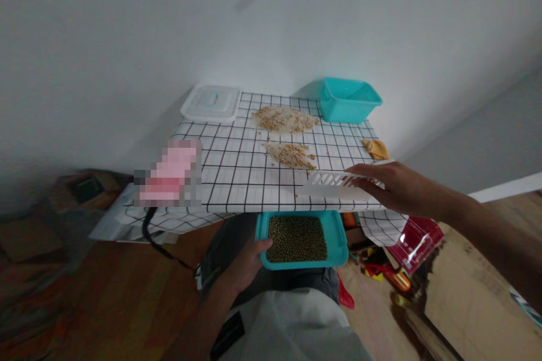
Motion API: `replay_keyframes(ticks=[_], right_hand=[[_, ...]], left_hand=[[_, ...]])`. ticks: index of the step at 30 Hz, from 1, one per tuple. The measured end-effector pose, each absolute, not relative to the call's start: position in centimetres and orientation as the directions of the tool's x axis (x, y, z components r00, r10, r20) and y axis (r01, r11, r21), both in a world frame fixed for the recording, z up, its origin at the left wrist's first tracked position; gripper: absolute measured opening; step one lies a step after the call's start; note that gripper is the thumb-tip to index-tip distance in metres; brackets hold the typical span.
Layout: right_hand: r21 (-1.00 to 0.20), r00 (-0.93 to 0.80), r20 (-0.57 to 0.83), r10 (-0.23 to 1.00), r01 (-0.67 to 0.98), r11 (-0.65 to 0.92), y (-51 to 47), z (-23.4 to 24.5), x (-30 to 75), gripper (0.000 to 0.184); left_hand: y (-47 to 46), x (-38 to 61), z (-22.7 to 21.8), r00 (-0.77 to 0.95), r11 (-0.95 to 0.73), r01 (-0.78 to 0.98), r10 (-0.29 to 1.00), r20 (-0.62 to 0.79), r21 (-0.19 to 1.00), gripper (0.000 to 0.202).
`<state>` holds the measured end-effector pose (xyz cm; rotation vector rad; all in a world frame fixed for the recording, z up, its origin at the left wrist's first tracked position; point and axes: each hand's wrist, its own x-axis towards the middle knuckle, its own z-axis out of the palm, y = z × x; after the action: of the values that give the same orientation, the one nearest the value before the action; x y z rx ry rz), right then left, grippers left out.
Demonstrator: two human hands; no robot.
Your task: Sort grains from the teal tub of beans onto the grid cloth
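Observation:
My left hand (250,264) grips the left side of a teal plastic tub (339,245), thumb over its rim. Small round greenish beans (298,240) lie in the tub, which is above my lap just below the table's front edge. My right hand (392,185) is closed on a white slotted plastic piece (317,186), held at the front right of the table; its full shape is unclear. Beyond it lie a smaller pile (291,155) and a larger pile (284,119) of yellowish beans mixed with pale grains.
A second teal bin (349,104) stands at the back right of the checked tablecloth (228,180), a yellow cloth (375,149) in front. A white lidded box (212,104) sits back left. A pixelated pink object (171,172) is at left. Cardboard (461,287) lies on the floor.

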<state>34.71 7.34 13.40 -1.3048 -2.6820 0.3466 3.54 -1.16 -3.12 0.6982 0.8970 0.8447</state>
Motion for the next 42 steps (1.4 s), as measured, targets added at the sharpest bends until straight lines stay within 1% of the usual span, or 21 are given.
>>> replay_keyframes(ticks=[4,7,9,12,15,19,22,27,31,34,38,42], right_hand=[[-0.278,-0.633,0.010,0.774,0.742,0.610,7.5,13.0,34.6,0.033],[-0.296,-0.652,0.001,0.758,0.724,0.624,7.1,12.8,34.3,0.031],[-0.294,-0.657,-0.005,0.754,0.722,0.627,6.8,12.8,34.1,0.031],[-0.287,-0.645,-0.015,0.764,0.735,0.615,6.8,13.0,34.0,0.032],[-0.284,-0.643,-0.013,0.766,0.737,0.613,7.7,13.2,33.6,0.033],[-0.227,-0.651,0.042,0.758,0.733,0.642,10.2,12.9,32.1,0.033],[-0.180,-0.623,0.087,0.777,0.757,0.628,12.4,12.9,30.7,0.033],[-0.228,-0.593,0.149,0.791,0.758,0.611,14.8,14.0,30.9,0.032],[-0.187,-0.526,0.162,0.835,0.814,0.550,14.7,15.0,33.6,0.031],[-0.144,-0.465,0.121,0.877,0.866,0.479,13.8,15.1,36.1,0.030],[-0.141,-0.404,0.048,0.913,0.903,0.407,12.5,14.2,38.4,0.030],[-0.150,-0.430,0.060,0.901,0.888,0.434,11.9,13.2,38.8,0.029]], left_hand=[[-1.3,3.6,-3.3,0.378,0.530,-0.371,0.836,-0.397,0.763,0.020],[-1.4,3.2,-4.4,0.385,0.521,-0.356,0.838,-0.385,0.776,0.019],[-1.4,3.0,-5.1,0.379,0.504,-0.351,0.847,-0.373,0.789,0.022],[-1.5,3.0,-5.6,0.389,0.514,-0.386,0.844,-0.370,0.766,0.026],[-1.4,3.3,-5.3,0.404,0.526,-0.402,0.836,-0.371,0.749,0.025],[-1.4,3.5,-4.3,0.401,0.526,-0.358,0.833,-0.381,0.772,0.022],[-1.6,3.4,-3.8,0.362,0.522,-0.324,0.839,-0.407,0.789,0.020],[-1.9,2.8,-3.7,0.293,0.521,-0.258,0.845,-0.448,0.814,0.010],[-1.8,2.7,-3.5,0.259,0.509,-0.258,0.855,-0.448,0.821,0.009],[-1.8,3.0,-3.8,0.302,0.519,-0.295,0.847,-0.437,0.802,0.014],[-1.7,3.7,-4.8,0.409,0.580,-0.382,0.804,-0.431,0.719,0.026],[-1.4,4.1,-4.8,0.417,0.565,-0.391,0.813,-0.407,0.726,0.033]])
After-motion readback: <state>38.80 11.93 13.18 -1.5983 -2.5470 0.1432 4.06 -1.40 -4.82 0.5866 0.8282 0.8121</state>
